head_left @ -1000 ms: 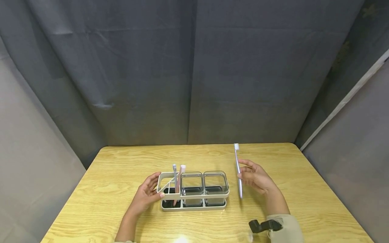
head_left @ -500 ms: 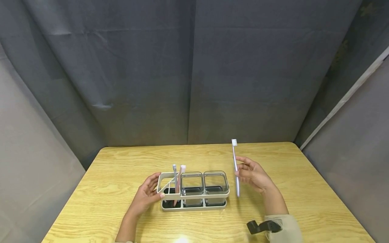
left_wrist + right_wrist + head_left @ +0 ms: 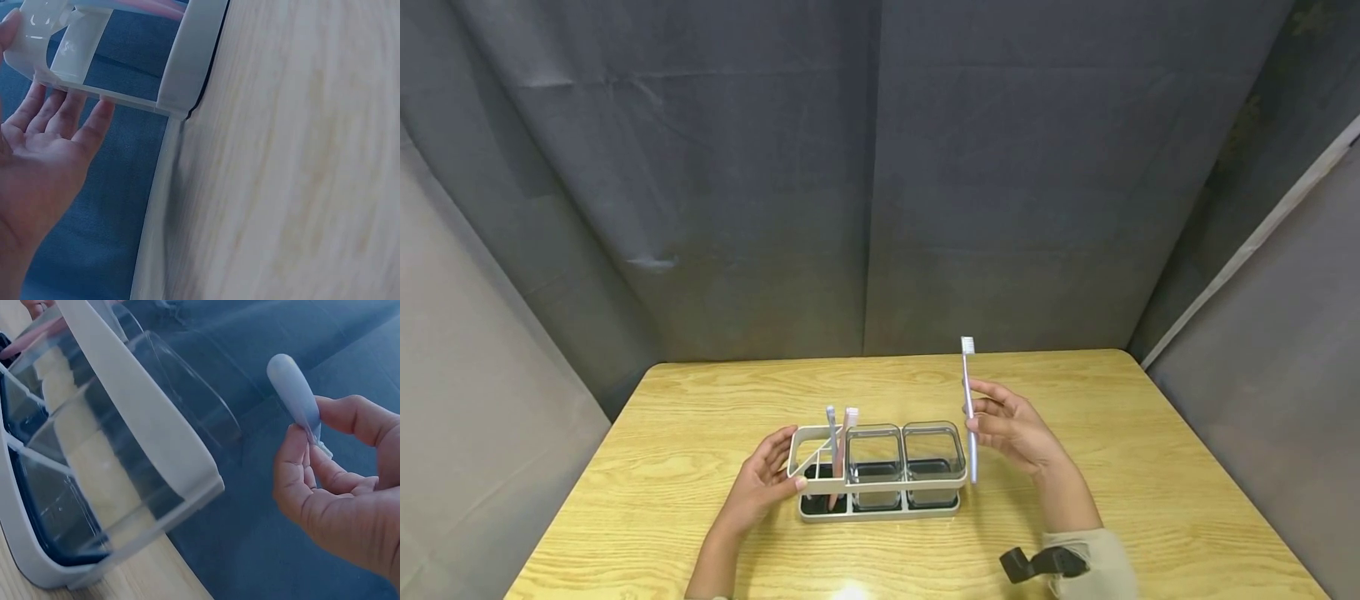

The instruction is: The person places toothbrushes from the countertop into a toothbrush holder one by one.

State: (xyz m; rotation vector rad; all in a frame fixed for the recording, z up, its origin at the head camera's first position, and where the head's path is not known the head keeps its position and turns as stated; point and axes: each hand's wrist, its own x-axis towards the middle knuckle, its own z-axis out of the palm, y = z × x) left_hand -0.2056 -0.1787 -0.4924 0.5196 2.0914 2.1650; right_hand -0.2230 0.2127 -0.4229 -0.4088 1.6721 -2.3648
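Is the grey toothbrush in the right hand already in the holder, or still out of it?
Out. The right hand pinches the grey toothbrush upright, bristles up, beside the holder's right end, its lower tip outside the clear cup.

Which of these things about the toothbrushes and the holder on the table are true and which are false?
1. The right hand pinches a pale grey toothbrush with its bristles pointing up. True.
2. The white three-part holder with clear cups lies tipped over on the light wooden table. False: it stands upright.
3. The left hand touches the left end of the holder. True.
4. The grey toothbrush already stands in the right cup. False: it is held in the air beside the holder's right end.
5. Two toothbrushes stand in the holder's left part. True.
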